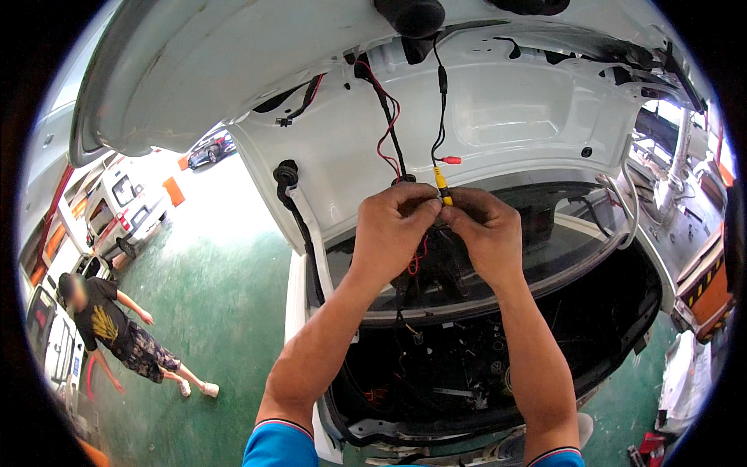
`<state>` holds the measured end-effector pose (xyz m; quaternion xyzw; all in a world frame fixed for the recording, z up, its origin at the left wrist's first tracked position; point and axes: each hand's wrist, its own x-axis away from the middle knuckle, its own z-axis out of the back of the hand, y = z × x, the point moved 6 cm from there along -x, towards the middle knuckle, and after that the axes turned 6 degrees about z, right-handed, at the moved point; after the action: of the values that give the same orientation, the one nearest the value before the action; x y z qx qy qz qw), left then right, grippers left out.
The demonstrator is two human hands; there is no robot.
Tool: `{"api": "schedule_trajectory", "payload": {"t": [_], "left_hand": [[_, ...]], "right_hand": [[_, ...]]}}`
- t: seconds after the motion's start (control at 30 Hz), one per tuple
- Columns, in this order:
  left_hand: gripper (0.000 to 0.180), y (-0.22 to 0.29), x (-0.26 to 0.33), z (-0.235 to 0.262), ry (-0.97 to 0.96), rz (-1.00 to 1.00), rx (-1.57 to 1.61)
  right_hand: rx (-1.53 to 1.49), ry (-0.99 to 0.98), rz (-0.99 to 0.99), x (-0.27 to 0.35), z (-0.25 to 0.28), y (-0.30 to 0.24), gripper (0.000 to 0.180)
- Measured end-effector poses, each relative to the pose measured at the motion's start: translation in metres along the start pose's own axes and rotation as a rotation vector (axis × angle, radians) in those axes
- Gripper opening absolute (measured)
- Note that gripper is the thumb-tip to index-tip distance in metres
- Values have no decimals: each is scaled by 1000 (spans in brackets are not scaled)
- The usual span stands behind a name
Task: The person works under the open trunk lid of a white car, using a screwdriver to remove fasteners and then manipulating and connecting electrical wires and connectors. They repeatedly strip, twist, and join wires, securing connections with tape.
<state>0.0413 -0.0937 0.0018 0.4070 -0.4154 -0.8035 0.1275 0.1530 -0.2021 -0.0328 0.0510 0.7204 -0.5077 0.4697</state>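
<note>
My left hand (395,226) and my right hand (484,229) are raised together under the raised white boot lid (506,109) of a car. Both pinch a thin black cable with a yellow plug (442,185) that hangs from the lid. A red plug (450,160) dangles just above on the same lead. A red and black wire pair (389,128) runs down the lid to my left fingers. Below my hands lies the open boot (467,366), dark and full of loose wiring.
A thick black corrugated harness (292,198) runs down the lid's left edge. On the green floor (226,311) at the left stands a person in a black shirt (109,327), near parked white vehicles (124,206). An orange and white cabinet (708,288) stands at the right.
</note>
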Motion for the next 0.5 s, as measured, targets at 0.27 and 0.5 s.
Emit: {"api": "schedule_trajectory", "payload": {"t": [0.27,0.5], "left_hand": [[17,9,1,-1,174,-235,-307],[10,9,1,-7,259,-340,-378]], "right_hand": [[137,-45,81,-4,-4,-3,24],[244,-54,171,-4,-2,-9,24]]}}
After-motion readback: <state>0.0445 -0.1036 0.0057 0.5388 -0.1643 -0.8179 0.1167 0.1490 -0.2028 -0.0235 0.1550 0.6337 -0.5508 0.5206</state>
